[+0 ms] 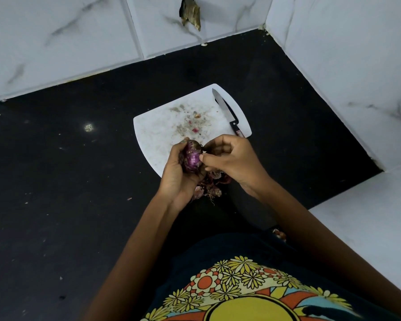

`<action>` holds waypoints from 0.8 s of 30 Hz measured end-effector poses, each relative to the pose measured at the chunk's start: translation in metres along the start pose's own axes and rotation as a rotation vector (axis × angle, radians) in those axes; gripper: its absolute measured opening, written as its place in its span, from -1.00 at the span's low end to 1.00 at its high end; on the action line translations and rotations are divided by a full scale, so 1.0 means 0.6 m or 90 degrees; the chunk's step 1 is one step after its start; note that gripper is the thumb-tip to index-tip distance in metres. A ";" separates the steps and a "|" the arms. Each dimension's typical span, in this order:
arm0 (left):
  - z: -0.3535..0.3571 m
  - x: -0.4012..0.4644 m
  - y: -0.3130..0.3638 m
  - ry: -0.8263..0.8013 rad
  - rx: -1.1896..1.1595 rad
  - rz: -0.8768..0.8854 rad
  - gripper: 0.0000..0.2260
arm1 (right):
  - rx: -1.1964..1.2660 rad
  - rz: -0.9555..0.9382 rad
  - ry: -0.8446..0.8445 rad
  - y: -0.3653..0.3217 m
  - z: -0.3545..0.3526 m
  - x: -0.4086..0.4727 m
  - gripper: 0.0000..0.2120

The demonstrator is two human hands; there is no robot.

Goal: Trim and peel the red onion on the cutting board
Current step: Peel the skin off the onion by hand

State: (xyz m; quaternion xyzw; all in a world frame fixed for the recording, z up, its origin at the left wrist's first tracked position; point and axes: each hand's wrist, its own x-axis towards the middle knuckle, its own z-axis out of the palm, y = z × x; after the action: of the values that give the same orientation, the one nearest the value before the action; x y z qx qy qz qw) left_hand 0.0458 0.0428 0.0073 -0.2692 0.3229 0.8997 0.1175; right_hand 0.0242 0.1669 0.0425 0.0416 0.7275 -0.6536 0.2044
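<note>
1. The black countertop [56, 181] spreads under everything, with white marbled wall tiles [56, 35] behind the cutting board and to its right.
2. The white cutting board [162, 126] lies on the counter, speckled with small scraps.
3. The left hand [176, 174] hovers over the board's near edge, fingers curled round the red onion [192, 157], gripping it.
4. The right hand [232, 158], also above the near edge, has curled fingers meeting the onion's right side; it seems to pinch a bit of skin, though that is hard to see.
5. The knife [227, 113] rests along the board's right edge, handle toward the person.
6. Peeled onion skins [208, 186] lie heaped just off the board's near edge, below the hands.
</note>
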 end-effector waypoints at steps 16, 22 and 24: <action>0.008 -0.011 -0.002 -0.041 0.006 -0.043 -0.66 | -0.047 -0.013 0.029 -0.011 0.005 -0.006 -0.76; 0.008 -0.010 -0.002 0.001 -0.050 -0.100 -0.61 | 0.001 0.008 0.015 -0.007 0.005 -0.007 -0.92; 0.005 -0.006 -0.006 0.009 -0.062 -0.106 -0.61 | -0.001 0.010 0.021 -0.008 0.005 -0.007 -0.90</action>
State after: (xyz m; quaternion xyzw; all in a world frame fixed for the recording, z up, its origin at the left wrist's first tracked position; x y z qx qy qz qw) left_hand 0.0489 0.0473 0.0097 -0.3073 0.2558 0.8995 0.1764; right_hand 0.0272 0.1640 0.0480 0.0578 0.7310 -0.6506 0.1975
